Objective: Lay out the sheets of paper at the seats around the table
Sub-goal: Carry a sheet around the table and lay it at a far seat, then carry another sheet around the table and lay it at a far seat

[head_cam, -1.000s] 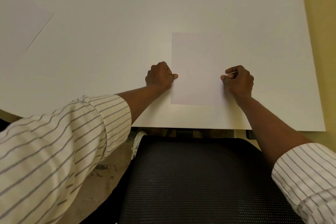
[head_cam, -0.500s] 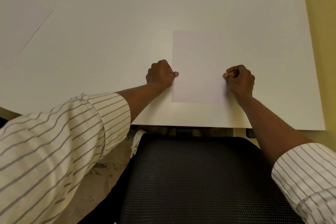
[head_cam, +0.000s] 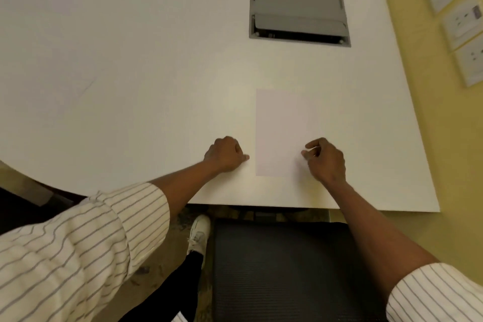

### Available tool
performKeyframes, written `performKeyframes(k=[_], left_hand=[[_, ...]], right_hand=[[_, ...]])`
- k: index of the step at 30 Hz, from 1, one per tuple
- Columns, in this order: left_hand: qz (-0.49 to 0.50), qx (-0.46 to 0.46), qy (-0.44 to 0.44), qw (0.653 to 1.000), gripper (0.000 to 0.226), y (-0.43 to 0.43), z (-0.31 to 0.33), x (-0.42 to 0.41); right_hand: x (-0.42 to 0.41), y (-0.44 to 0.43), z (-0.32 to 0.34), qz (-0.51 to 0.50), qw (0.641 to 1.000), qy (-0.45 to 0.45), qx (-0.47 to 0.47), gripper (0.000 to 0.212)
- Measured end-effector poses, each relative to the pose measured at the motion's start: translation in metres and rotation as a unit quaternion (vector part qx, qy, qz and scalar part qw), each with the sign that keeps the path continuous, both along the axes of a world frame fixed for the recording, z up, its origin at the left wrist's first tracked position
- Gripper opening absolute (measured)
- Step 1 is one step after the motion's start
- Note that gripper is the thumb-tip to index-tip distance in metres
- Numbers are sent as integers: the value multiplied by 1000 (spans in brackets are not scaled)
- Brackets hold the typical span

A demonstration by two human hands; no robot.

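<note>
A blank sheet of paper point(head_cam: 283, 128) lies flat in portrait position on the white table point(head_cam: 130, 73), near the front edge and just beyond the chair. My left hand point(head_cam: 226, 154) rests on the table as a loose fist. Its thumb tip sits a little left of the sheet's left edge, with a narrow gap between them. My right hand point(head_cam: 325, 161) hovers at the sheet's lower right edge, fingers curled and thumb and forefinger slightly parted, holding nothing that I can see. Its shadow blurs that edge of the sheet.
A grey cable hatch point(head_cam: 298, 13) is set into the table beyond the sheet. Wall sockets point(head_cam: 460, 15) line the yellow wall at the right. A black mesh chair point(head_cam: 287, 269) stands under the table edge, my white shoe point(head_cam: 200, 232) beside it. A faint slanted line point(head_cam: 87, 87) marks the table's left.
My left hand has slid off the sheet's left edge. My right hand's pinch on the right edge has loosened. The view has pulled back, showing the whole hatch and the sockets.
</note>
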State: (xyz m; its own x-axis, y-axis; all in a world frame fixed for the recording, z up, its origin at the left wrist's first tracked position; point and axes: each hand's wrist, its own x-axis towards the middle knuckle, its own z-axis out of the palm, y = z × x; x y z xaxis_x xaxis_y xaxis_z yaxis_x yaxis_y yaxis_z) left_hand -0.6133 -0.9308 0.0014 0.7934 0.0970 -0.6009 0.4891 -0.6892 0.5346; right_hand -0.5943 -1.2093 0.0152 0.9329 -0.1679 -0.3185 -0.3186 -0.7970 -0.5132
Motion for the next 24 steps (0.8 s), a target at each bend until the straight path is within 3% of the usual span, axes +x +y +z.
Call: performKeyframes(k=[5, 15, 24], left_hand=[[-42, -20, 22, 999, 32, 38, 25, -23], [-31, -12, 24, 999, 32, 113, 64, -103], [53, 26, 9, 998, 26, 165, 72, -188]], right_hand=[[-25, 52, 37, 90, 996, 26, -16, 16], [-69, 140, 82, 232, 968, 68, -60, 17], [-100, 213, 94, 406, 906, 85, -87, 22]])
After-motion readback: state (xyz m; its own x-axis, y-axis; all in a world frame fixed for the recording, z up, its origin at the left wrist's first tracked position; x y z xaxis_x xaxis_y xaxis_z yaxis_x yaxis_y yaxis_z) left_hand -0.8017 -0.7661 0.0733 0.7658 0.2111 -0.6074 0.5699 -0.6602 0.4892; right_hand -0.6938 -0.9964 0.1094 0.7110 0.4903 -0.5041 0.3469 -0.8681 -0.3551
